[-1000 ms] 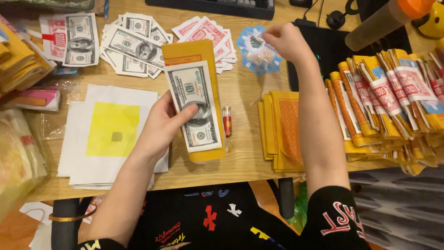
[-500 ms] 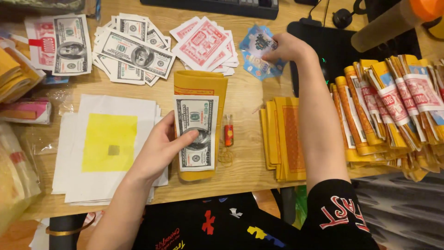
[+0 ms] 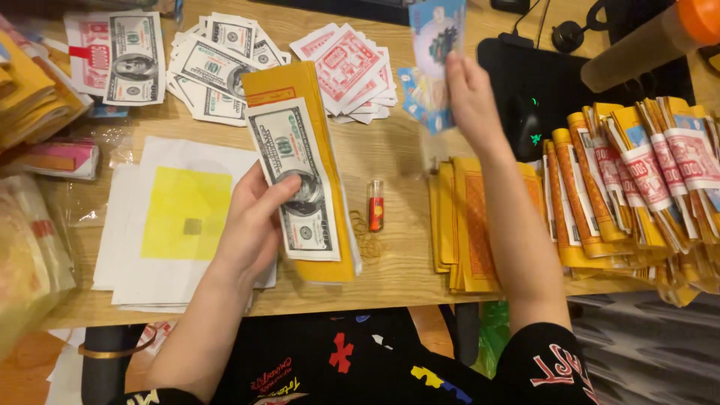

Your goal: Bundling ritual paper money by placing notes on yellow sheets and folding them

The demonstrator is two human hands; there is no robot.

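My left hand (image 3: 255, 225) grips a stack of yellow paper sheets (image 3: 319, 90) with a green banknote-style sheet (image 3: 289, 161) on top, held just above the wooden table (image 3: 390, 255). My right hand (image 3: 469, 97) is raised over the table's far side and holds a blue printed paper (image 3: 437, 30) by its lower part, lifted clear of the blue paper pile (image 3: 412, 86) beneath it. The hand is blurred with motion.
Loose green notes (image 3: 214, 64) and red-and-white notes (image 3: 349, 67) are spread at the back. White sheets with a yellow square (image 3: 184, 214) lie left. A small red lighter (image 3: 376, 206) sits mid-table. Orange-yellow paper stacks (image 3: 469, 225) and banded bundles (image 3: 645, 187) fill the right. A black mouse (image 3: 529, 127) rests on a pad.
My right hand has lifted a blue paper up off the blue pile. My left hand has tilted the yellow stack with the green note and drawn it slightly nearer.
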